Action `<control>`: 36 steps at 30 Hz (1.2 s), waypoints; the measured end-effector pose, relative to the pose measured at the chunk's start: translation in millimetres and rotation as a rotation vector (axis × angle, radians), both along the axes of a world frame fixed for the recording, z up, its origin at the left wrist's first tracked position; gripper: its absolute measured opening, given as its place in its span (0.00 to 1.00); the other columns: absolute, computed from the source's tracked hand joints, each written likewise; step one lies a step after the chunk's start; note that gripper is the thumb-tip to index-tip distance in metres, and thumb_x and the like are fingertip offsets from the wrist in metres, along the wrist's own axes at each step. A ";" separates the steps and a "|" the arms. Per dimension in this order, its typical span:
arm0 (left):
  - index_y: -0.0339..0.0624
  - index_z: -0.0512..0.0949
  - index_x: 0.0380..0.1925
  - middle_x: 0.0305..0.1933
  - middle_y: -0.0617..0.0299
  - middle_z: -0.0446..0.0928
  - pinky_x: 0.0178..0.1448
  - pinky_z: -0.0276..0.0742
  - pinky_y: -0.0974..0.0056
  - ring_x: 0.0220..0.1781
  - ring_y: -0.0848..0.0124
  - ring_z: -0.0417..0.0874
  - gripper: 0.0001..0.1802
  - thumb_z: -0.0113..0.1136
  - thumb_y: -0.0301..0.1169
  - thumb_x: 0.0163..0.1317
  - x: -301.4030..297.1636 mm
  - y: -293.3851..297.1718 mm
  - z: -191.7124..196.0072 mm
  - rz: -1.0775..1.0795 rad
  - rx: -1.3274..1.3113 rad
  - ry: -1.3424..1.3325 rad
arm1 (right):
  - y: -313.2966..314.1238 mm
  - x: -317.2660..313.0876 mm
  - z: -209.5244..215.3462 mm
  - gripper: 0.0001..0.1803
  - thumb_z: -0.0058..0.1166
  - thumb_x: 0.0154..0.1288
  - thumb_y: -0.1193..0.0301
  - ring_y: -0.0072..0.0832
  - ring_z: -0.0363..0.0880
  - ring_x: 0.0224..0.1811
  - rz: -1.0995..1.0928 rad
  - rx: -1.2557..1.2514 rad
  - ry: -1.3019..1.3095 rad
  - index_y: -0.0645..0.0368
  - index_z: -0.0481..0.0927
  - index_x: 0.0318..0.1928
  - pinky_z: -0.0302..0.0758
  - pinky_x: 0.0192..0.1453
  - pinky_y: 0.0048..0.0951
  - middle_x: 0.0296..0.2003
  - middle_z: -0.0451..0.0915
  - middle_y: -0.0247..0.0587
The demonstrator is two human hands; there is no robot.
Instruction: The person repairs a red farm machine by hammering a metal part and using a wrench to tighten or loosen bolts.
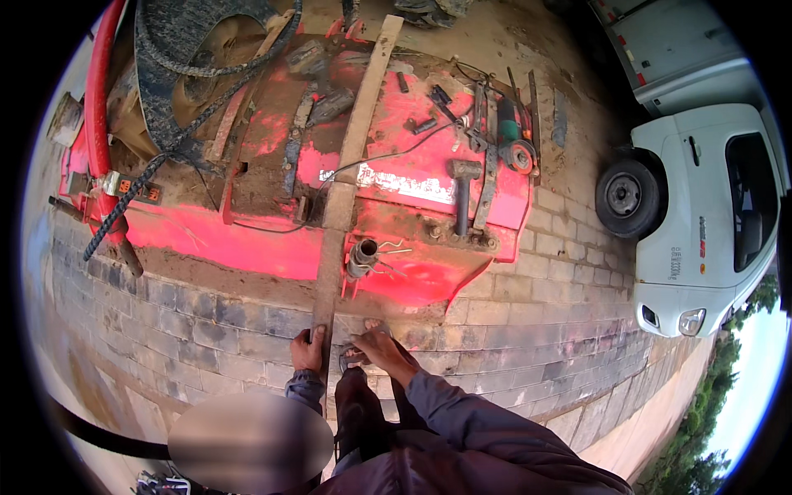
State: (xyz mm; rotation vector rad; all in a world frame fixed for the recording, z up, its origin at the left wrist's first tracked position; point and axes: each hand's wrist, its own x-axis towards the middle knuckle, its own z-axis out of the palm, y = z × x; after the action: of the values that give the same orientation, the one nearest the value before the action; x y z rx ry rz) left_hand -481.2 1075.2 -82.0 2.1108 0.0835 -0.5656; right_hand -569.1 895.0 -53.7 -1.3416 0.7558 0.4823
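A long, flat, dirt-covered bar (363, 107) lies lengthwise across the red machine's metal body (280, 247), its near end reaching toward me. My left hand (308, 351) is closed on that near end from the left side, thumb along the edge. Just right of the bar is my right hand (381, 348), fingers bent toward it; whether they hold anything is not clear. Ahead of my hands, a short upright metal tube (361, 257) with thin metal prongs stands at the machine's near edge.
On the machine lie a hammer (463, 194), an angle grinder (513, 140), a flat metal strip (485, 190) and a thin cable. A thick black hose (132, 202) and a red pipe (101, 91) are at left. Brick paving (495, 355) surrounds it; a white truck (701, 214) stands right.
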 end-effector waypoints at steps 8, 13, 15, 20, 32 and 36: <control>0.30 0.80 0.33 0.30 0.38 0.79 0.41 0.74 0.54 0.37 0.49 0.82 0.37 0.56 0.62 0.54 0.8 -0.1 4.9 0.014 0.120 -0.044 | -79.2 -224.2 15.4 0.18 0.58 0.59 0.62 0.29 0.82 0.24 -0.294 -0.271 0.343 0.70 0.79 0.32 0.79 0.24 0.28 0.26 0.82 0.45; 0.33 0.80 0.37 0.34 0.40 0.80 0.43 0.75 0.54 0.40 0.47 0.82 0.35 0.59 0.60 0.52 -20.7 9.8 11.7 0.023 0.021 -0.067 | -70.7 -355.3 48.7 0.16 0.57 0.59 0.66 0.31 0.83 0.25 -0.536 -0.317 0.490 0.72 0.78 0.36 0.79 0.23 0.28 0.27 0.81 0.46; 0.34 0.80 0.37 0.34 0.41 0.80 0.43 0.75 0.55 0.40 0.48 0.82 0.33 0.61 0.58 0.51 -39.4 22.5 10.5 0.005 0.042 -0.106 | -53.9 -400.3 44.1 0.16 0.56 0.59 0.66 0.33 0.83 0.25 -0.463 -0.352 0.421 0.72 0.78 0.35 0.79 0.23 0.30 0.28 0.81 0.46; 0.33 0.79 0.38 0.34 0.42 0.81 0.44 0.77 0.55 0.40 0.51 0.83 0.31 0.65 0.52 0.48 -90.8 83.8 3.4 0.002 0.218 -0.192 | -31.6 -458.8 27.5 0.17 0.56 0.57 0.66 0.36 0.83 0.25 -0.034 -0.579 0.171 0.74 0.78 0.34 0.79 0.24 0.33 0.27 0.81 0.48; 0.33 0.81 0.30 0.30 0.46 0.82 0.42 0.78 0.53 0.36 0.52 0.84 0.27 0.65 0.50 0.44 -221.3 102.1 -20.4 0.064 0.461 0.044 | -143.9 -481.0 36.7 0.15 0.56 0.60 0.68 0.33 0.82 0.24 -0.417 -0.470 -0.011 0.73 0.76 0.36 0.77 0.23 0.30 0.28 0.80 0.47; 0.35 0.82 0.31 0.34 0.44 0.81 0.47 0.77 0.55 0.41 0.51 0.83 0.27 0.62 0.52 0.45 -258.2 6.4 17.6 0.019 0.422 -0.008 | -179.0 -537.6 30.3 0.16 0.55 0.60 0.68 0.34 0.82 0.26 -0.518 -0.380 0.059 0.73 0.76 0.38 0.77 0.23 0.30 0.29 0.79 0.48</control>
State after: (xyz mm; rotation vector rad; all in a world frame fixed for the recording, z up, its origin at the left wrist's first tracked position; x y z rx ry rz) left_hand -739.3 1081.7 -64.4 2.5176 0.2365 -0.5649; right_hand -1106.7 716.0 -23.5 -1.4115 1.2433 -0.0405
